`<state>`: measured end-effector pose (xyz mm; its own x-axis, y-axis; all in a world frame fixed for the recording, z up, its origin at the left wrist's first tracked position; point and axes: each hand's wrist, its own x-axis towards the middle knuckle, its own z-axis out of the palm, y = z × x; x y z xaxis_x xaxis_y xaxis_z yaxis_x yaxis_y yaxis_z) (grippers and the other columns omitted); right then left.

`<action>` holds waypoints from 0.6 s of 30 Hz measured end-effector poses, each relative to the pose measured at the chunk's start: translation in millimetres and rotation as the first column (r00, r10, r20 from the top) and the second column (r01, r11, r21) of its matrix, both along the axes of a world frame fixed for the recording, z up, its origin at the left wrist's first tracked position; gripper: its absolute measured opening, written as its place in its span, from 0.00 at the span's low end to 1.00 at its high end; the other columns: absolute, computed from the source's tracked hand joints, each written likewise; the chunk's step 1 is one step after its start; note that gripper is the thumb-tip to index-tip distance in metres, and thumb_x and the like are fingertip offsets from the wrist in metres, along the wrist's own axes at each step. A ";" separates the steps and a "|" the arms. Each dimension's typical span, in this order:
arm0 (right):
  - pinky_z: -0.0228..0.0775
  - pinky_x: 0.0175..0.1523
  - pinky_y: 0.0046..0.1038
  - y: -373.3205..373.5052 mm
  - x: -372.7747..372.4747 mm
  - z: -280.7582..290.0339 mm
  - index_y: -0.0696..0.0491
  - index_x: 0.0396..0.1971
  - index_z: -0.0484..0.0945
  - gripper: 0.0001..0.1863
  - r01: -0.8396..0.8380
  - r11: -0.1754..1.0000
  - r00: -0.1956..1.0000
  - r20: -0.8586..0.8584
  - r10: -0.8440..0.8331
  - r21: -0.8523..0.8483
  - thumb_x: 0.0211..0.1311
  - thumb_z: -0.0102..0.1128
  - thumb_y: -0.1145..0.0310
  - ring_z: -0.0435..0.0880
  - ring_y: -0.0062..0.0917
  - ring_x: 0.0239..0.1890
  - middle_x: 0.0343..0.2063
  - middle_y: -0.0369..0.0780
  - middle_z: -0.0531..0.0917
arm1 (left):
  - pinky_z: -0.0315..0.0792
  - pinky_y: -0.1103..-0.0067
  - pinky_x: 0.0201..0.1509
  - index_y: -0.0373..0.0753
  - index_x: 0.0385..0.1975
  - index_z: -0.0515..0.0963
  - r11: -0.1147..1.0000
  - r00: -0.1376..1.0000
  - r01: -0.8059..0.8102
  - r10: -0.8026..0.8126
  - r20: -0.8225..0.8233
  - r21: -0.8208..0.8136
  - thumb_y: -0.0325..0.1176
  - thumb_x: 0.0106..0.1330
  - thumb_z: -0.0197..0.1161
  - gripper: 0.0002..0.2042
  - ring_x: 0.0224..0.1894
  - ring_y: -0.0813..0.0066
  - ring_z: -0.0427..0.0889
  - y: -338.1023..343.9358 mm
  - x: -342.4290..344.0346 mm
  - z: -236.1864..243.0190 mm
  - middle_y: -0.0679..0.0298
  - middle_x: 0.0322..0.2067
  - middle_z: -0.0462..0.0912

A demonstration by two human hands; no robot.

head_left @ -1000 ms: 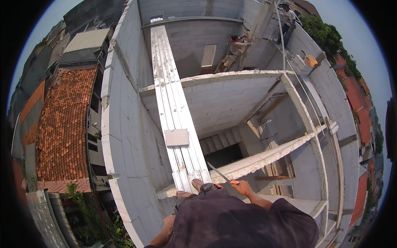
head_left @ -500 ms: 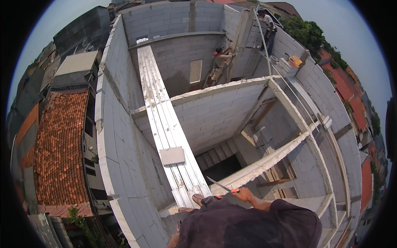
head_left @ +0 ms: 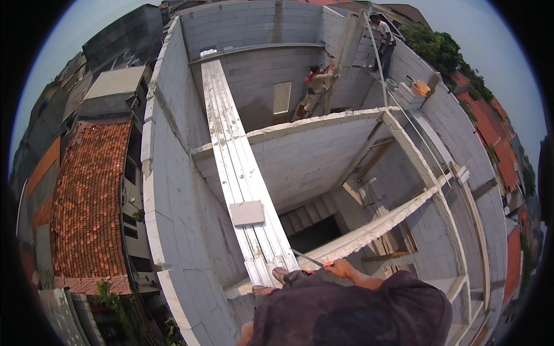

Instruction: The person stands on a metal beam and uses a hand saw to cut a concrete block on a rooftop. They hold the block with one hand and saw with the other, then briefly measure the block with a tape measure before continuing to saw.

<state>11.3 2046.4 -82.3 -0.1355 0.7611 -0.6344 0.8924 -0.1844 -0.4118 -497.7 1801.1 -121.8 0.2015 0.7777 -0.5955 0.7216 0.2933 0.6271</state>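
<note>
My right hand [head_left: 341, 267] is closed round the orange handle of what looks like a handsaw [head_left: 307, 258]. Its narrow blade points left, toward the metal decking; teeth are too small to make out. Of my left arm [head_left: 246, 333], only a bit of skin shows at the lower edge, and the shirt hides the fingers. My sandalled feet [head_left: 280, 275] are at the near end of the long silvery metal decking sheets [head_left: 231, 144]. A pale rectangular block [head_left: 247, 213] lies flat on the sheets, beyond my feet and out of reach of both hands.
Deep openings drop away on both sides of the decking, with stairs [head_left: 309, 216] below right. A rough concrete beam [head_left: 369, 226] runs off to the right. Grey block walls [head_left: 179, 190] enclose the space. One person [head_left: 314, 89] works at the far wall, another [head_left: 383, 46] stands higher up.
The view has shifted slightly, so the scene sits a little further right. The blade has swung lower toward the decking edge. A reddish patch near my left arm no longer shows.
</note>
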 end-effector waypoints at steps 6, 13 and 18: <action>0.79 0.49 0.43 8.7 -8.4 28.2 0.57 0.35 0.90 0.31 -0.006 1.000 0.999 0.040 0.006 -0.017 0.64 0.62 0.38 0.89 0.48 0.39 0.27 0.53 0.87 | 0.79 0.61 0.42 0.39 0.40 0.88 0.989 0.960 -0.146 0.143 0.241 -0.007 0.47 0.69 0.59 0.18 0.39 0.46 0.89 -4.6 -2.1 28.7 0.49 0.38 0.90; 0.81 0.45 0.42 5.0 3.6 29.5 0.61 0.27 0.88 0.35 -0.016 0.990 0.999 0.053 0.008 0.142 0.63 0.63 0.36 0.90 0.45 0.34 0.20 0.52 0.86 | 0.78 0.63 0.41 0.36 0.40 0.86 0.976 0.993 0.051 -0.072 -0.089 -0.212 0.49 0.68 0.59 0.21 0.40 0.50 0.90 9.7 9.1 -0.8 0.48 0.34 0.89; 0.81 0.45 0.42 13.6 -1.6 47.0 0.61 0.27 0.89 0.35 -0.014 0.997 0.997 0.074 0.008 0.077 0.63 0.62 0.36 0.90 0.47 0.36 0.22 0.53 0.86 | 0.77 0.63 0.49 0.40 0.46 0.85 0.975 0.981 0.159 -0.174 -0.089 -0.156 0.50 0.70 0.57 0.21 0.49 0.53 0.88 10.6 -0.3 -3.5 0.52 0.41 0.89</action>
<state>9.7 2060.0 -35.3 -0.0988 0.8072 -0.5819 0.9227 -0.1446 -0.3573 -498.0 1811.8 -125.2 0.2534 0.6406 -0.7248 0.8255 0.2474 0.5072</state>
